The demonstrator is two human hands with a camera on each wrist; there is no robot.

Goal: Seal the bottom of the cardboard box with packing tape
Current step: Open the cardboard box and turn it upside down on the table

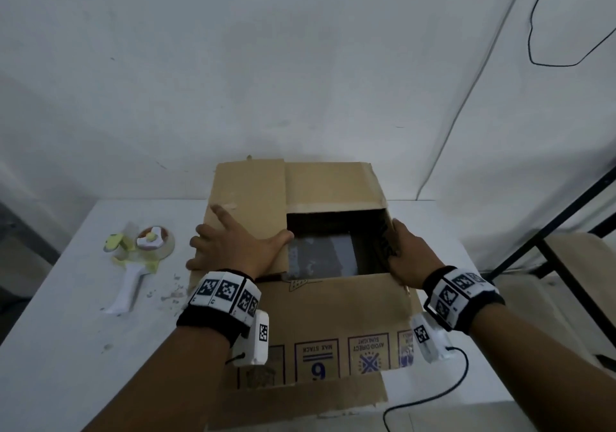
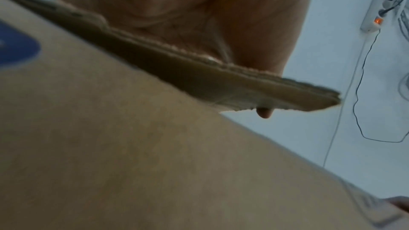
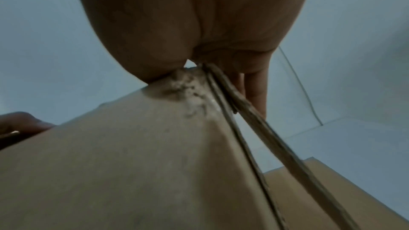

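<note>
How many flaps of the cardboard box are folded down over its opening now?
1 clearly: the left flap, lying flat under the left hand. The far flap stands raised, and the right hand holds the right flap at the edge, not yet folded.

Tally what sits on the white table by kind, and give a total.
Cardboard box: 1
Tape dispenser: 1
Hands on the box: 2, left hand and right hand
Total: 4

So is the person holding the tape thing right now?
No, the tape dispenser lies on the table while both hands touch the box.
</note>
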